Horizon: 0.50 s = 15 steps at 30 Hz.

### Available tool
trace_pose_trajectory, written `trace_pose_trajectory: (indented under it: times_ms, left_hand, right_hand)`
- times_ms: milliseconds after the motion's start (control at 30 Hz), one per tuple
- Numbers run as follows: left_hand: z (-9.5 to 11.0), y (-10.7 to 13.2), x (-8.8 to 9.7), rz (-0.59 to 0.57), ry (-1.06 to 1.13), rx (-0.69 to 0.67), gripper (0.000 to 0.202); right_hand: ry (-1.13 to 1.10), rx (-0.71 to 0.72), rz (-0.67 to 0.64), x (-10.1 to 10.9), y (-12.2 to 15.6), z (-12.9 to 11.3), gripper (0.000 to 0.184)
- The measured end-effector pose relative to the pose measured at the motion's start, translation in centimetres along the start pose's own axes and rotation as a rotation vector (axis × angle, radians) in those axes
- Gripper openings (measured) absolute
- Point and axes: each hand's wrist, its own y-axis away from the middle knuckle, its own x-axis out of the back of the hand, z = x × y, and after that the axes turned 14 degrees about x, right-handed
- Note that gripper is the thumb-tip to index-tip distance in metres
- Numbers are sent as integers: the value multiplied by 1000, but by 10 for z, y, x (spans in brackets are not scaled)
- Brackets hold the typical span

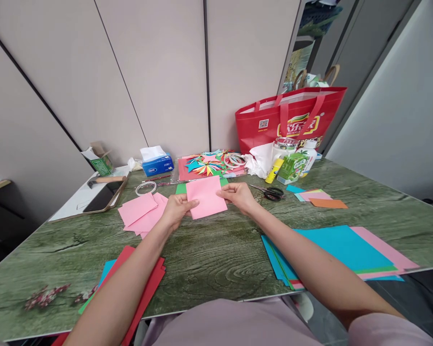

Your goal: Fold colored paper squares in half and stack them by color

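Observation:
A square of pink paper (207,196) is held up over the table between my two hands. My left hand (178,210) pinches its left edge, thumb on the front face. At the right edge, my right hand (238,196) grips it the same way, with the fingers behind. Green paper (181,189) shows partly behind the square, the rest hidden. Left of my left hand lies a loose pile of pink paper pieces (139,211). Black-handled scissors (272,192) rest to the right of my right hand.
Coloured sheets (341,245) lie at the front right, red sheets (155,278) under my left forearm. Along the back stand a tissue box (158,165), paper stars (205,165), a glue stick (274,171) and a red bag (267,129). A hammer (106,180) and tape roll (146,188) are left.

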Motion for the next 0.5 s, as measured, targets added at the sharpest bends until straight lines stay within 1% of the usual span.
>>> trace_pose_trajectory:
  times_ms: [67, 233, 367, 500]
  left_hand:
    - [-1, -1, 1, 11, 5, -6, 41]
    - [-1, -4, 4, -44, 73, -49, 43]
    - [0, -5, 5, -12, 100, -76, 37]
    - [1, -4, 3, 19, 86, -109, 38]
  right_hand:
    - [9, 18, -2, 0, 0, 0, 31]
    - [77, 59, -31, 2, 1, 0, 31]
    - [107, 62, -50, 1, 2, -2, 30]
    - [119, 78, -53, 1, 1, -1, 29]
